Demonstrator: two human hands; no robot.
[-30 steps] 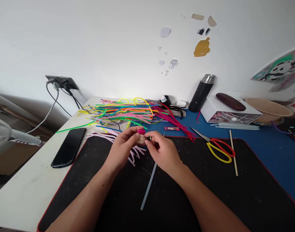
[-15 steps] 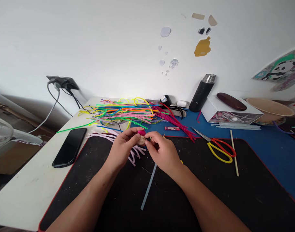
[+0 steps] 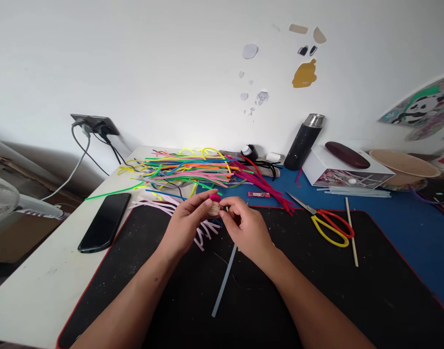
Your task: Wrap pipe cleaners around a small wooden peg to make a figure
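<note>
The left hand (image 3: 183,220) and right hand (image 3: 249,224) are pinching the pink-and-beige piece (image 3: 215,209) between them, above the mat (image 3: 163,295). It is looking light and soft, probably squashing easily; fingertips are best gripping its beige sides gently.

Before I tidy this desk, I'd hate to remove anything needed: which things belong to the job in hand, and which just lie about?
Job:
pink-and-beige piece, held by left hand, touched by right hand
fuzzy stems, probably
scissors, probably

Seemingly just lying about:
phone
black flask
brown oval object
</note>
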